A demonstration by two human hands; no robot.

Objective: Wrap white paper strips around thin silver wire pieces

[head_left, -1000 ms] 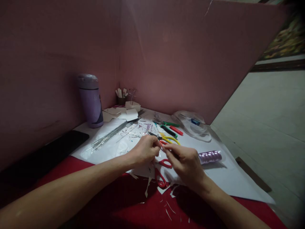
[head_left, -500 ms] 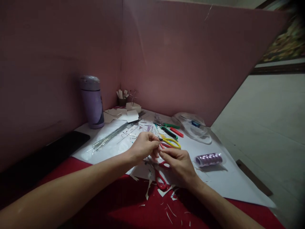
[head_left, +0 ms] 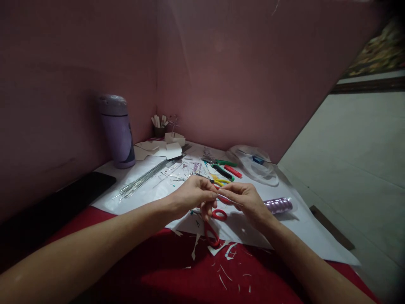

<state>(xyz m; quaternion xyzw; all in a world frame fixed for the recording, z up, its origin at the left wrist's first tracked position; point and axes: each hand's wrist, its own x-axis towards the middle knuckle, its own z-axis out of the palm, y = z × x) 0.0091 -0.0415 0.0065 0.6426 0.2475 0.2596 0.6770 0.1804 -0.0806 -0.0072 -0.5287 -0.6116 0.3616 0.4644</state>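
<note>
Above the white paper, my left hand and my right hand meet, thumbs and fingertips pinched. A thin pale strip runs from the left fingertips under the right hand's fingers; whether it is wire or paper I cannot tell. Below the hands lie red-handled scissors, their blades mostly hidden. Just behind them are yellow-handled pliers, partly covered by my fingers. Close to my right wrist lies a spool of shiny purple thread.
A purple bottle stands at the left, by a bundle of thin wires. Green-handled pliers, a red tool and a clear plastic bag lie toward the back. Paper scraps litter the red cloth.
My right hand has shifted right and slightly up, so a pale strip now shows between the hands. The left hand keeps its pinch. The whole view has shifted slightly.
</note>
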